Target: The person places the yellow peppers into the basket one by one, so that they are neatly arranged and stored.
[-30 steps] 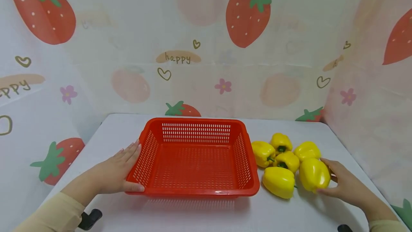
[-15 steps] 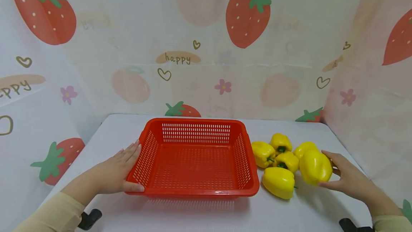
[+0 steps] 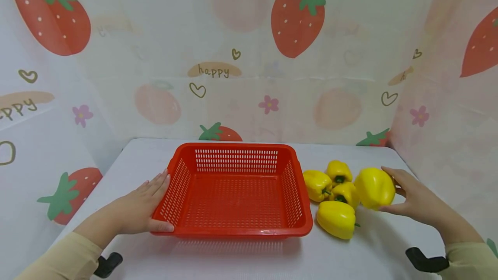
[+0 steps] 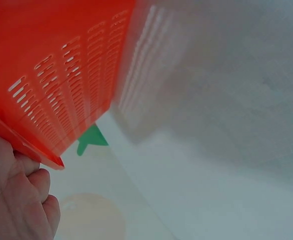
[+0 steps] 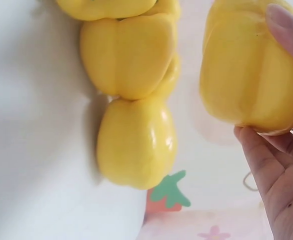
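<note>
A red slotted basket (image 3: 237, 232) stands mid-table, nothing inside it. My left hand (image 3: 140, 204) rests flat against its left wall, fingers straight, thumb along the front corner; the left wrist view shows the basket (image 4: 61, 65) rim above that hand (image 4: 14, 200). My right hand (image 3: 397, 193) grips a yellow bell pepper (image 3: 373, 187) and holds it off the table, right of the basket. In the right wrist view the held pepper (image 5: 251, 70) sits between thumb and fingers (image 5: 276, 165). Several more yellow peppers (image 3: 336, 218) lie clustered beside the basket's right wall.
The white table (image 3: 249, 258) is enclosed by strawberry-print cloth walls (image 3: 249, 55) at the back and both sides. Black wrist mounts (image 3: 426, 259) show at the lower corners. Bare tabletop lies in front of the basket and behind the peppers.
My right hand has raised the gripped pepper off the table, moving it up and slightly back over the cluster. The left hand and basket have stayed put.
</note>
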`<action>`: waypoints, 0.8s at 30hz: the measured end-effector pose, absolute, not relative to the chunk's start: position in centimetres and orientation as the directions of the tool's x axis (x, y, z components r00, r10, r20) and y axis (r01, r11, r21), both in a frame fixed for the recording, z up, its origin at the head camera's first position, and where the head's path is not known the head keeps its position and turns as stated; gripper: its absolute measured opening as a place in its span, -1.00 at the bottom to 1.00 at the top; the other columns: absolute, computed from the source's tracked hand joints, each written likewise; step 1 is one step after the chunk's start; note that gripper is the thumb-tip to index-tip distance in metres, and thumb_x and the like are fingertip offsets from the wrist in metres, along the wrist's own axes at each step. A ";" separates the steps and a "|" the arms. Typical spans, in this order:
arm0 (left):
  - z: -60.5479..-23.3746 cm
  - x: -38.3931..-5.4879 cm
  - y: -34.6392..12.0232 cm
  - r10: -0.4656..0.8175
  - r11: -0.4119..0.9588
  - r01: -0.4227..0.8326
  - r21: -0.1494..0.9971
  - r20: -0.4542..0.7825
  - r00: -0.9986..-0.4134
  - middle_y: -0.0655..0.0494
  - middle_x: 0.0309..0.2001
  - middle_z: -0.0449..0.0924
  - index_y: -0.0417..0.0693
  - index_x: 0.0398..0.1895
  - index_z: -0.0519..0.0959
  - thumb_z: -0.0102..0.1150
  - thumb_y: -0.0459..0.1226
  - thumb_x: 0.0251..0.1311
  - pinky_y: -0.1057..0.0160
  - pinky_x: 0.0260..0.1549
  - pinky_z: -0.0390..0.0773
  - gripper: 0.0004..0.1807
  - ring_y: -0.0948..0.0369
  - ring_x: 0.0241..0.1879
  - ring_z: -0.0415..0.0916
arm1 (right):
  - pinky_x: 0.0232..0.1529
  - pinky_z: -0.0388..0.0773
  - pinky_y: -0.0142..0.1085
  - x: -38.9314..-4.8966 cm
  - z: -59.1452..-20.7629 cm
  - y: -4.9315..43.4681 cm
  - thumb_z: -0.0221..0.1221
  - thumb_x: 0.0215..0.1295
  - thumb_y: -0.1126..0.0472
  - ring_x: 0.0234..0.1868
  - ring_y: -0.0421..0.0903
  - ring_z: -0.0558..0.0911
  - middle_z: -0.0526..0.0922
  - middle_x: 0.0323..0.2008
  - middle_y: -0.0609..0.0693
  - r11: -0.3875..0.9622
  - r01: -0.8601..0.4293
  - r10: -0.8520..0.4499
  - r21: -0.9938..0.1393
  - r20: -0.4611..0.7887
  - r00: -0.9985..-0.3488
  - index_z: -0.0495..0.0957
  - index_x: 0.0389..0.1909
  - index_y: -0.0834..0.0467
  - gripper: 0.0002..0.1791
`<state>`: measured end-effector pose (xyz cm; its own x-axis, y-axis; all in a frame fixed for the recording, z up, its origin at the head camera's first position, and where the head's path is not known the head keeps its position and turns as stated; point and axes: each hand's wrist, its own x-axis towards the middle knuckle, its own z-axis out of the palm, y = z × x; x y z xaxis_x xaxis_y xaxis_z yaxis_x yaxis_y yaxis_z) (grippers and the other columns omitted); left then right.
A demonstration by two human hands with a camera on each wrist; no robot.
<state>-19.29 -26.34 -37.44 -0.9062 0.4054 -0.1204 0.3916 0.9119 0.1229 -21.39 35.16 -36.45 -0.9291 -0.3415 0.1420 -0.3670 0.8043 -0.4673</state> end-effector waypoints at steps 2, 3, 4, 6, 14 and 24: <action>-37.3 -19.3 -26.3 0.403 0.913 0.389 0.125 -0.125 -0.907 -0.18 0.42 -0.18 -0.27 0.41 -0.14 0.04 0.46 -0.29 -0.17 0.24 0.00 0.34 -0.10 0.38 -0.18 | 0.00 0.40 -0.10 -21.6 -36.1 34.8 0.38 -0.11 -0.07 0.09 0.10 0.32 0.23 0.18 0.25 0.800 -0.377 -0.352 -0.466 0.145 -0.925 0.03 0.32 0.36 0.09; -37.3 -19.3 -26.3 0.403 0.913 0.388 0.125 -0.126 -0.907 -0.18 0.42 -0.18 -0.26 0.41 -0.14 0.04 0.46 -0.28 -0.17 0.25 -0.01 0.34 -0.10 0.38 -0.18 | 0.00 0.40 -0.11 -21.7 -36.0 34.6 0.39 -0.11 -0.06 0.08 0.09 0.32 0.24 0.18 0.25 0.796 -0.388 -0.360 -0.466 0.151 -0.921 0.03 0.32 0.37 0.08; -37.3 -19.3 -26.3 0.403 0.913 0.389 0.123 -0.126 -0.906 -0.18 0.42 -0.18 -0.26 0.41 -0.14 0.04 0.46 -0.28 -0.17 0.25 -0.01 0.34 -0.09 0.38 -0.18 | 0.01 0.40 -0.12 -21.8 -35.9 34.5 0.39 -0.11 -0.05 0.08 0.07 0.32 0.24 0.19 0.24 0.791 -0.397 -0.368 -0.465 0.156 -0.916 0.03 0.32 0.36 0.08; -37.3 -19.3 -26.3 0.406 0.912 0.393 0.120 -0.125 -0.905 -0.18 0.42 -0.17 -0.27 0.40 -0.13 0.05 0.45 -0.27 -0.17 0.25 -0.01 0.33 -0.10 0.38 -0.18 | 0.03 0.43 -0.35 -22.0 -35.6 34.3 0.40 -0.11 -0.03 0.08 0.00 0.30 0.24 0.18 0.22 0.780 -0.418 -0.384 -0.465 0.171 -0.907 0.04 0.32 0.34 0.07; -37.5 -19.4 -26.4 0.412 0.910 0.400 0.107 -0.121 -0.903 -0.18 0.42 -0.15 -0.27 0.40 -0.12 0.04 0.46 -0.28 -0.17 0.25 0.01 0.33 -0.08 0.38 -0.17 | 0.03 0.39 -0.50 -23.0 -34.7 33.0 0.40 -0.10 0.01 0.08 -0.03 0.31 0.25 0.18 0.19 0.756 -0.462 -0.425 -0.464 0.190 -0.885 0.05 0.33 0.30 0.04; -37.3 -19.4 -26.2 0.404 0.914 0.393 0.104 -0.129 -0.905 -0.20 0.41 -0.15 -0.28 0.40 -0.11 0.06 0.44 -0.27 -0.18 0.24 0.00 0.32 -0.09 0.37 -0.16 | 0.05 0.31 0.02 -23.9 -33.4 31.2 0.40 -0.10 -0.01 0.16 0.17 0.29 0.20 0.22 0.24 0.731 -0.471 -0.447 -0.495 0.175 -0.877 0.01 0.34 0.33 0.08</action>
<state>-19.37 -26.18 -37.32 -0.9055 0.4044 -0.1287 0.3932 0.9135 0.1044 -23.91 31.22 -33.45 -0.8774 -0.4468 0.1747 -0.4706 0.7306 -0.4948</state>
